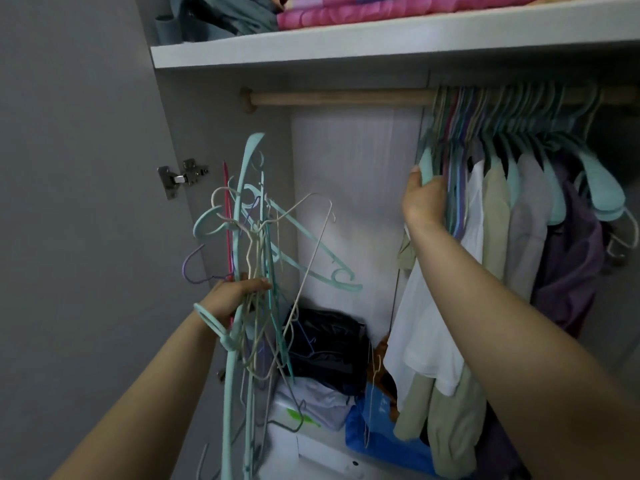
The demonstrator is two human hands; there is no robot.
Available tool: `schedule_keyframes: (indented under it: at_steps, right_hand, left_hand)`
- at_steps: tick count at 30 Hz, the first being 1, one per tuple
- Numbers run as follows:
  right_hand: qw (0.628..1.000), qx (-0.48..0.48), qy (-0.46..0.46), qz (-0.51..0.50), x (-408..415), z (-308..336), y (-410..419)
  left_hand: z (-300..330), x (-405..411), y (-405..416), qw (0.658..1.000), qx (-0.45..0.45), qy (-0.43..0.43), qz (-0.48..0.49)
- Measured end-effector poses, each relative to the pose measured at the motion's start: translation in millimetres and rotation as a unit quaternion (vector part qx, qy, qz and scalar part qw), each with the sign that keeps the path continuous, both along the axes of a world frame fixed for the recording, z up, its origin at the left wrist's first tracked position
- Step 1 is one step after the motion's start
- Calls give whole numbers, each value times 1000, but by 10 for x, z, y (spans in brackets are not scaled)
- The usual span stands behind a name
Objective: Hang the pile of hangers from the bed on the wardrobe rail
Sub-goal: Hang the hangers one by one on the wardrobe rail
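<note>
My left hand [239,296] grips a tangled bundle of hangers [258,258], mint plastic ones mixed with thin white, purple and pink wire ones, held upright in front of the open wardrobe. A wooden rail [339,97] runs under the shelf, bare on its left half. On its right half hang many hangers [491,116], some empty and some carrying shirts. My right hand [424,199] reaches up and grips the shoulder of a mint hanger [426,164] at the left end of that row.
A white shelf [381,43] above the rail holds folded pink bedding and grey cloth. The wardrobe floor has a black bag [332,341], folded clothes, a white box and a blue bag [381,438]. The open door with a metal hinge [181,176] stands at the left.
</note>
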State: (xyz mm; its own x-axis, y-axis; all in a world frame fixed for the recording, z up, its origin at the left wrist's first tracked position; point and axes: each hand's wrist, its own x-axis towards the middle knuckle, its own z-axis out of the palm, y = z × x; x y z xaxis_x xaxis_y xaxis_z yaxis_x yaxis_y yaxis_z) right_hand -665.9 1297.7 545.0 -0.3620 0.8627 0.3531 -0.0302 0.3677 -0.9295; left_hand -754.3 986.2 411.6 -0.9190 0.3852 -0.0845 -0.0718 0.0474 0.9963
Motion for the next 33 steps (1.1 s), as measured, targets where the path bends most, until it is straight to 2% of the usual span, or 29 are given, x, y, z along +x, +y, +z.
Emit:
schedule_keyframes:
  at_steps: [3, 5, 7, 9, 10, 11, 13, 15, 18, 21, 23, 25, 27, 31, 33]
  right_hand:
    - [997, 21, 67, 35, 140, -375, -224]
    - [989, 39, 129, 67, 308, -791, -482]
    - [985, 54, 150, 69, 478, -1319, -708]
    - [993, 26, 89, 79, 627, -1880, -864]
    - [994, 4, 18, 109, 665, -2125, -918]
    - [985, -9, -71, 159, 674, -2341, -966]
    - [933, -35, -216, 285, 600, -2627, -1076]
    - [889, -66, -261, 371, 442, -2696, -1218]
    - [865, -42, -285, 411, 129, -2562, -1449]
    - [884, -54, -257, 386, -198, -2425, -1613]
    - [895, -21, -263, 360, -442, -2451, -1619]
    - [879, 51, -327, 342, -633, -2519, -1575]
    - [867, 75, -354, 342, -762, -2581, -1528]
    - [852, 126, -335, 381, -697, -2571, -1507]
    - [868, 189, -306, 341, -617, -2620, -1518]
  left_hand:
    - [18, 91, -131, 1000, -12, 16, -18]
    - [24, 128, -237, 999, -18, 23, -22]
    - [29, 159, -353, 999, -21, 33, -29]
    - [46, 189, -460, 998, -31, 40, -40]
    - [70, 213, -509, 997, -35, 42, -45]
    - [95, 239, -560, 997, -39, 42, -52]
    - [158, 286, -667, 996, -44, 38, -73]
    - [238, 349, -777, 992, -53, 44, -103]
    - [364, 471, -912, 985, -83, 65, -134]
    - [455, 610, -1007, 980, -93, 72, -164]
    - [492, 692, -1075, 977, -96, 68, -177]
    - [520, 757, -1154, 974, -105, 65, -192]
    - [533, 816, -1233, 970, -108, 66, -207]
    - [499, 898, -1348, 971, -97, 69, -209]
    - [469, 908, -1379, 971, -94, 68, -208]
